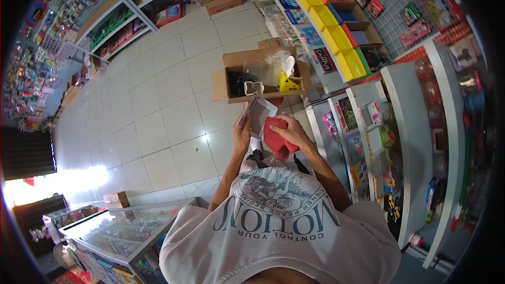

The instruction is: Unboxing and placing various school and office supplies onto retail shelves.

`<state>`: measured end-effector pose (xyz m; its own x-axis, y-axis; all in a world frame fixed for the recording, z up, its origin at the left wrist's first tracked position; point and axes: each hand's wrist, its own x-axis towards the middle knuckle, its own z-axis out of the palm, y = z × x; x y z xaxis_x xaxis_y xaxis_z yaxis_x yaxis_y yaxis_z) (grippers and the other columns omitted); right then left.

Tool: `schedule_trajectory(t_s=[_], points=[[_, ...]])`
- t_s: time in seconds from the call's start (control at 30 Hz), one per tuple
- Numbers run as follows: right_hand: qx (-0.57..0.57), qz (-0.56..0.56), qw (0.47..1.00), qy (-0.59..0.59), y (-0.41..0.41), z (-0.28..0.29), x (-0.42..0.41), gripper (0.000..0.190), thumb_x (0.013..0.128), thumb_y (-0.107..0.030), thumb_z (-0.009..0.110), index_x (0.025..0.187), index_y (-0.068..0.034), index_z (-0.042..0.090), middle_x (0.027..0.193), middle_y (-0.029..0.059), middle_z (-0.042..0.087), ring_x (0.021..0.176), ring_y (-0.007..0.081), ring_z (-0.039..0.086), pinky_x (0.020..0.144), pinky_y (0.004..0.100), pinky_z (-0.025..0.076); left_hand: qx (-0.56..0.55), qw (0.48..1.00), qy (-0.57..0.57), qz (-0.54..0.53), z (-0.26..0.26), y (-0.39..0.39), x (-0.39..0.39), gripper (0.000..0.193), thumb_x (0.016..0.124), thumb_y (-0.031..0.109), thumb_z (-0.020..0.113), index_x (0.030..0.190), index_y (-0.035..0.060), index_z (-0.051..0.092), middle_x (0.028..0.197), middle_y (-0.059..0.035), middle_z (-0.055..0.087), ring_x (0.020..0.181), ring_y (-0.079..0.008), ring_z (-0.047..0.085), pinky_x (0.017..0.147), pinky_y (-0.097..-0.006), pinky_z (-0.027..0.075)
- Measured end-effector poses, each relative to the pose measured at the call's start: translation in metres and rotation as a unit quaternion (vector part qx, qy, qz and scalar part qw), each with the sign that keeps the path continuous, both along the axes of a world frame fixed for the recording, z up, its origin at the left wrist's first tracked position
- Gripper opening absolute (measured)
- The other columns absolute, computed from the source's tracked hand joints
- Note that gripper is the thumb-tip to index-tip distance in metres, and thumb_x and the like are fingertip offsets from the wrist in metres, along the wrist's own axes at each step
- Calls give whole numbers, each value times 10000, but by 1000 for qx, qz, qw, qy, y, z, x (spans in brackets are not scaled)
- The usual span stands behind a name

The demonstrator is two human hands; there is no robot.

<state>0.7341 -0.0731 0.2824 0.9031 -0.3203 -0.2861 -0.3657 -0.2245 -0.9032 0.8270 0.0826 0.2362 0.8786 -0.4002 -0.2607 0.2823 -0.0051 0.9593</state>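
Observation:
In my right hand [291, 131] is a bunched red cloth [276, 142], gripped between thumb and fingers. My left hand [242, 130] holds a thin, flat object [247, 111] seen nearly edge-on, with writing along its side; I cannot tell if it is a book or a box. Between the hands is a shallow white tray or open box [258, 120], partly hidden by the cloth. Just beyond them an open cardboard box [232, 71] stands on the floor. Inside it are a yellow packet [288, 83], a crumpled clear plastic bag [281, 60] and something black [238, 83].
White shelves [400, 142] with packaged goods run close along my right side. Yellow bins [335, 38] line the shelf ahead on the right. A glass display counter [122, 232] stands behind to the left. Tiled floor [165, 98] stretches leftward; another cardboard box [223, 4] lies far ahead.

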Motion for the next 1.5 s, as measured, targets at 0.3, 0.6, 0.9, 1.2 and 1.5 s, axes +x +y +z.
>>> schedule_trajectory(t_s=[0.3,0.6,0.9,1.2,1.5], points=[[-304,-183,933,54,-8,27,-55,324,741,-230,618,1037,-107,572,986,159,609,889,354,579,742,430,466,-27,962,-150,-227,29,-43,-77,341,927,141,420,1246,25,452,1269,-109,463,1189,-168,388,995,-269,272],[-234,-59,969,-55,15,39,-106,233,734,-155,609,959,-95,616,908,104,611,841,322,582,699,390,468,-17,972,-9,-233,51,-44,-97,339,942,210,412,1229,38,466,920,9,527,783,-57,446,665,-189,396],[-381,-7,925,-10,-22,45,-110,365,682,-73,602,1043,-123,583,897,90,602,749,313,602,636,410,485,81,981,-7,-175,58,-59,-103,358,929,270,440,1110,-26,531,709,27,452,651,-53,377,547,-215,344],[-440,-59,895,-30,-46,58,-82,345,705,-131,645,1046,-135,593,849,99,563,700,303,597,596,392,483,-55,992,29,-114,52,-62,-89,351,911,321,468,1068,19,553,695,37,488,597,-63,409,521,-214,354],[-336,-50,935,-101,-53,48,-64,378,697,-74,618,1067,-150,600,988,103,609,828,285,604,695,374,488,-464,786,344,-222,75,-40,-58,985,709,785,314,1366,56,227,1400,-120,247,1286,-237,253,1041,-384,246]])
